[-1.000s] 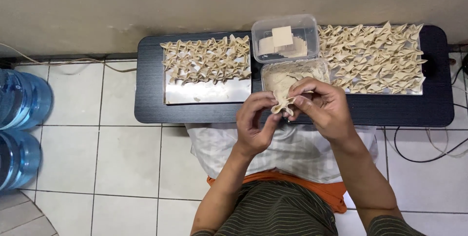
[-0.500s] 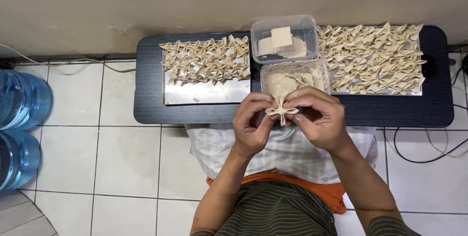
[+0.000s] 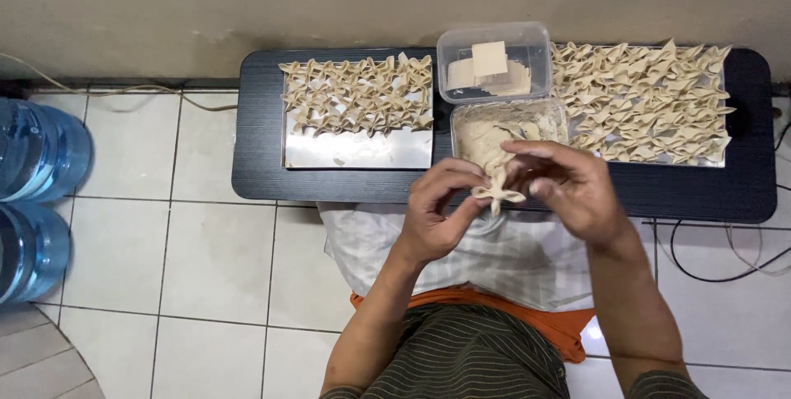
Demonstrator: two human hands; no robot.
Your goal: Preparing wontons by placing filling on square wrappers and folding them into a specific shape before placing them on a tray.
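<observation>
Nearest you, your lap is covered by a pale checked cloth (image 3: 511,259), and just above it your left hand (image 3: 437,218) and right hand (image 3: 568,189) meet over the near edge of the low black table (image 3: 255,144). Between them sits a small folded piece of pale dough, pinched into a bow shape (image 3: 498,195) — the fingers of both hands are closed narrowly on it, left from one side, right from the other. Just beyond your hands stands a clear plastic tub of pale filling (image 3: 507,127), and behind it a second clear plastic tub holding square dough sheets (image 3: 493,65). To the left, a shiny metal tray (image 3: 362,148) carries rows of folded pieces across its far half; to the right, another tray is packed with finished folded dough pieces (image 3: 643,102).
</observation>
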